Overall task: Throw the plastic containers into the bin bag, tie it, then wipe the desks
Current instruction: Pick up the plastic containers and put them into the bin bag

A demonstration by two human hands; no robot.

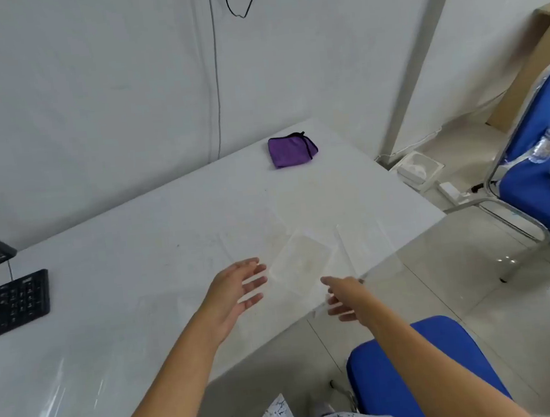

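The task is sitting at its very start, as far as this view shows: nothing is binned, no bin bag is in sight, and the desk (120,256) is still carrying faint smears and specks.

Going left to right, a black keyboard (12,306) is lying at the left edge of the desk. The left hand (238,291) is hovering above the desk with fingers spread wide and nothing in it, just beside the near-left side of a clear plastic container (300,263). That container is resting near the desk's near-right edge, shallow, rectangular, see-through, with a yellowish stain inside. The right hand (344,297) is reaching in at its near-right corner, fingers loosely open and holding nothing; whether they are touching it cannot be told. A second clear piece, probably a lid or another container (366,246), is lying just right of the first. Farther back, a folded purple cloth (291,151) is waiting for the wiping.
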